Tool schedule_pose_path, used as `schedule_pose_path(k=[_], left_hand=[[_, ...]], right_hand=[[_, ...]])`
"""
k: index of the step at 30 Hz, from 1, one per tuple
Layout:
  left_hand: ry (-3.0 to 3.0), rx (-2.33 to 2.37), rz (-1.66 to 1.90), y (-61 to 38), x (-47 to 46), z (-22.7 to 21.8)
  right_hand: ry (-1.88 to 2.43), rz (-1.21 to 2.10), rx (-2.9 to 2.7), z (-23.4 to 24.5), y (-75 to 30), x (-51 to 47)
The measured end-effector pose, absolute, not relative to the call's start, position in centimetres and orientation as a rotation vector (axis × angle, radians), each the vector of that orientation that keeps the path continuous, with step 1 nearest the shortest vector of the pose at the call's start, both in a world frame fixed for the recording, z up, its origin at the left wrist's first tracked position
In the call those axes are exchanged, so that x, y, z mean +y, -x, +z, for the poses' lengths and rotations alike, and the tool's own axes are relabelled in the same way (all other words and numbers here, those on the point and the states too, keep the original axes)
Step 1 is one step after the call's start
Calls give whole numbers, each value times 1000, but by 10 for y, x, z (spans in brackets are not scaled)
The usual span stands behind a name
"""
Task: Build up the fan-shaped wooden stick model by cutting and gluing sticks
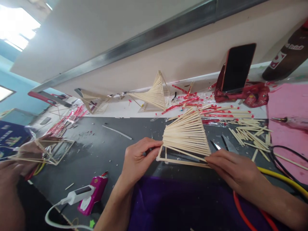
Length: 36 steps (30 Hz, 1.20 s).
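Observation:
A model of thin wooden sticks, its rods laid side by side in a fanned, twisted surface on a frame, is in front of me at the table's near side. My left hand pinches the frame's left corner between thumb and fingers. At the right end, my right hand has its fingers closed on the tip of a wooden stick along the fan's lower edge. A gap shows between that stick and the lower frame bar. The right fingertips partly hide the frame's right corner.
Scissors and cut stick pieces lie right of the model. Behind stand a finished-looking stick model, a phone and a bottle. A magenta power bank lies left. At far left, another person's hand holds a stick frame.

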<state>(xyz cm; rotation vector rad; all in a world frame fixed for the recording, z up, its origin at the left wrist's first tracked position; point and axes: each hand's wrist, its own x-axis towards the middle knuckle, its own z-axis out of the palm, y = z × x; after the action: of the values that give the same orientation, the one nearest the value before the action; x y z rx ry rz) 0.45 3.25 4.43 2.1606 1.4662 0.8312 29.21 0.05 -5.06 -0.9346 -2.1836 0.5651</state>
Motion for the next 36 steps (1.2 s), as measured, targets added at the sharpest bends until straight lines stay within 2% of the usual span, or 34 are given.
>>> schedule_pose_path(k=[8,22,36], left_hand=[[-2343,1446,796,-3,32,45],[-2492,1401,775,2,37,41],[-2310,1522,787,-5,31,47]], right_hand=[[998,565,-2146,-50,-287,4],[1382,594,-1998,-38,-282,1],[1069,521,-2133,-47,-290,-6]])
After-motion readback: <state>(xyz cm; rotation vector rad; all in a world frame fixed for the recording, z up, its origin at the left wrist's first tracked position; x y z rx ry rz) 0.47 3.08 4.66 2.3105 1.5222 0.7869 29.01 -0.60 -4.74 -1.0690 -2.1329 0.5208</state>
